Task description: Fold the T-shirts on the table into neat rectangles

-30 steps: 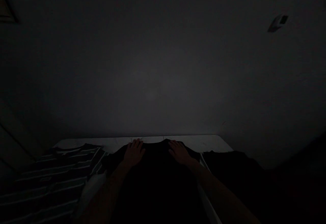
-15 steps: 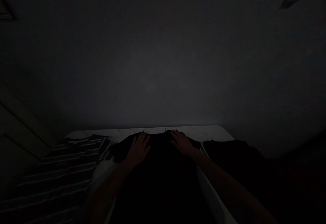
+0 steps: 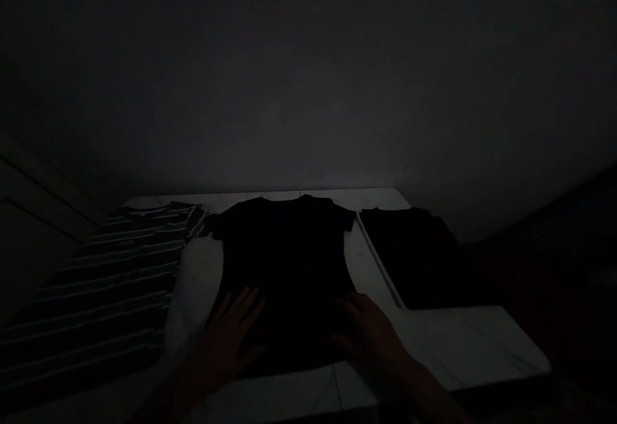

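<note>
A black short-sleeved shirt (image 3: 289,257) lies spread flat on a white marbled table (image 3: 299,395), its collar toward the wall. On its lower left part rests my left hand (image 3: 231,331), open with the fingers spread. My right hand (image 3: 369,327) lies at the shirt's lower right edge, fingers apart and thumb pointing inward, holding nothing. To the left lies a dark shirt with light stripes (image 3: 110,282), close to the black sleeve. A dark folded garment (image 3: 424,257) is on the right.
A plain grey wall (image 3: 308,90) rises behind the table's far edge. The table's near right corner (image 3: 535,363) shows beyond the dark garment. Panel lines run along the far left side. The picture is very dark.
Both hands have moved from the shirt's shoulders down toward its lower part, nearer to me. The view has tilted down, showing more of the table.
</note>
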Demonstrator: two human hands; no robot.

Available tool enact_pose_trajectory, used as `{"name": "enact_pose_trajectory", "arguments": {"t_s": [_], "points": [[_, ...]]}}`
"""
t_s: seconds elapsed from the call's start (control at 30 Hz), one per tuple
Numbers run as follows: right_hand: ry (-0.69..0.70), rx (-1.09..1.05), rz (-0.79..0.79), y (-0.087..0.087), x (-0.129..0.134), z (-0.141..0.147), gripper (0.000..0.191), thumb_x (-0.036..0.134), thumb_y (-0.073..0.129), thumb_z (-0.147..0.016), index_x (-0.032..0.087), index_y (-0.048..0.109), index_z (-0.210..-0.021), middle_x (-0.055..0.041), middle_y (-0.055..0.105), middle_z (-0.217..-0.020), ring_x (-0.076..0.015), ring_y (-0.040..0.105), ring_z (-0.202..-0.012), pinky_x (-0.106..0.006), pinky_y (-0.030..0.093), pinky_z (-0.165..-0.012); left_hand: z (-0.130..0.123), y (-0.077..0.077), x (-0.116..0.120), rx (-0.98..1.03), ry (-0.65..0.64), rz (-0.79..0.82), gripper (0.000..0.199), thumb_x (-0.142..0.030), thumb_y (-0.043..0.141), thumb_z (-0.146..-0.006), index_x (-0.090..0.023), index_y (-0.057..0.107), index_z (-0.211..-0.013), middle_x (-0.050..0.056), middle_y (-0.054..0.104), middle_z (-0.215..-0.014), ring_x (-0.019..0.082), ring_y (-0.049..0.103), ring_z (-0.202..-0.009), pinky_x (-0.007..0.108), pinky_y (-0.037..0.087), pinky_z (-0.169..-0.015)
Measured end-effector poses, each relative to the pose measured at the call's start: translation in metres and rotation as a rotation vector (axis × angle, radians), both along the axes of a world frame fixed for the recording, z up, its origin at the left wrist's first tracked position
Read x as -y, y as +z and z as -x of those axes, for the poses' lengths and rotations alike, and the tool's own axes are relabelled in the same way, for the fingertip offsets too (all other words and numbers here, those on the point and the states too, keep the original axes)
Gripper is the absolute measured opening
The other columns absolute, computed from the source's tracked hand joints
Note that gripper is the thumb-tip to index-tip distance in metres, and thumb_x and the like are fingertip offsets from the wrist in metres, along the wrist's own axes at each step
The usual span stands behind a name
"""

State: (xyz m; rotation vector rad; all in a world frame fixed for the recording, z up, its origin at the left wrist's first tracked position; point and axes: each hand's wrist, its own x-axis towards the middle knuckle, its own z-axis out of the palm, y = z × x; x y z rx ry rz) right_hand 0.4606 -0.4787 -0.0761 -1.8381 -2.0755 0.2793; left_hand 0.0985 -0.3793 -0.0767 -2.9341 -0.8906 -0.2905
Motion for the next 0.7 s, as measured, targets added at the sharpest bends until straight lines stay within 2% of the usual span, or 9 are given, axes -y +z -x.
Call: {"name": "enact_pose_trajectory", "arguments": {"t_s": [0.13, 0.23, 0.33, 0.43, 0.53, 0.6, 0.7], "points": [[-0.076, 0.100, -0.079, -0.012, 0.012, 0.009, 0.044, 0.019, 0.072, -0.082, 0.021, 0.066, -0.125, -0.0122, 0.067, -0.122, -0.0295, 0.062, -0.109, -0.044, 0.053, -0.091, 0.016, -0.014, 0.022, -0.024, 0.050, -0.045, 0.078, -0.061, 0.049, -0.097, -0.027, 0.021, -0.161, 0.011, 0.035, -0.164, 0.032, 0.036, -0.148, 0.055, 0.031, -0.117], [-0.107, 0.165, -0.121, -0.014, 0.014, 0.009, 0.033, 0.008, 0.061, -0.086, 0.020, 0.069, -0.116, -0.0109, 0.070, -0.114, -0.0272, 0.063, -0.104, -0.041, 0.054, -0.089, 0.020, -0.020, 0.026, -0.036, 0.046, -0.061, 0.082, -0.065, 0.050, -0.094, -0.027, 0.023, -0.161, 0.012, 0.037, -0.163, 0.032, 0.038, -0.147, 0.056, 0.030, -0.118], [-0.147, 0.170, -0.158, -0.014, 0.020, 0.002, 0.032, 0.005, 0.058, -0.087, 0.021, 0.070, -0.112, -0.0102, 0.071, -0.114, -0.0259, 0.063, -0.107, -0.037, 0.054, -0.090, 0.021, -0.022, 0.024, -0.020, 0.034, -0.044, 0.087, -0.071, 0.051, -0.091, -0.028, 0.023, -0.161, 0.011, 0.037, -0.163, 0.033, 0.040, -0.146, 0.055, 0.028, -0.119], [-0.201, 0.104, -0.156, -0.017, 0.028, -0.006, 0.028, 0.011, 0.060, -0.089, 0.023, 0.070, -0.112, -0.0097, 0.070, -0.118, -0.0256, 0.062, -0.112, -0.037, 0.055, -0.091, 0.021, -0.023, 0.022, -0.004, 0.036, -0.046, 0.087, -0.071, 0.051, -0.091, -0.029, 0.023, -0.161, 0.010, 0.039, -0.162, 0.032, 0.041, -0.145, 0.054, 0.027, -0.119], [-0.218, -0.016, -0.099, -0.021, 0.032, -0.012, 0.032, 0.018, 0.067, -0.085, 0.023, 0.070, -0.117, -0.0113, 0.068, -0.127, -0.0277, 0.062, -0.117, -0.041, 0.055, -0.095, 0.020, -0.023, 0.021, -0.013, 0.027, -0.078, 0.085, -0.070, 0.051, -0.092, -0.030, 0.023, -0.161, 0.009, 0.040, -0.161, 0.031, 0.043, -0.144, 0.052, 0.027, -0.119], [-0.215, -0.113, -0.047, -0.023, 0.032, -0.017, 0.037, 0.015, 0.065, -0.084, 0.022, 0.070, -0.120, -0.0118, 0.066, -0.131, -0.0264, 0.063, -0.118, -0.041, 0.054, -0.100, 0.020, -0.023, 0.021, -0.014, 0.021, -0.102, 0.085, -0.069, 0.051, -0.092, -0.029, 0.023, -0.161, 0.009, 0.041, -0.161, 0.031, 0.044, -0.144, 0.052, 0.027, -0.119], [-0.192, -0.216, 0.019, -0.022, 0.032, -0.025, 0.046, 0.005, 0.053, -0.082, 0.021, 0.071, -0.122, -0.0108, 0.066, -0.131, -0.0215, 0.065, -0.116, -0.036, 0.052, -0.103, 0.020, -0.024, 0.020, -0.006, 0.023, -0.110, 0.084, -0.069, 0.051, -0.092, -0.030, 0.023, -0.161, 0.009, 0.040, -0.161, 0.030, 0.043, -0.144, 0.051, 0.026, -0.120]]}}
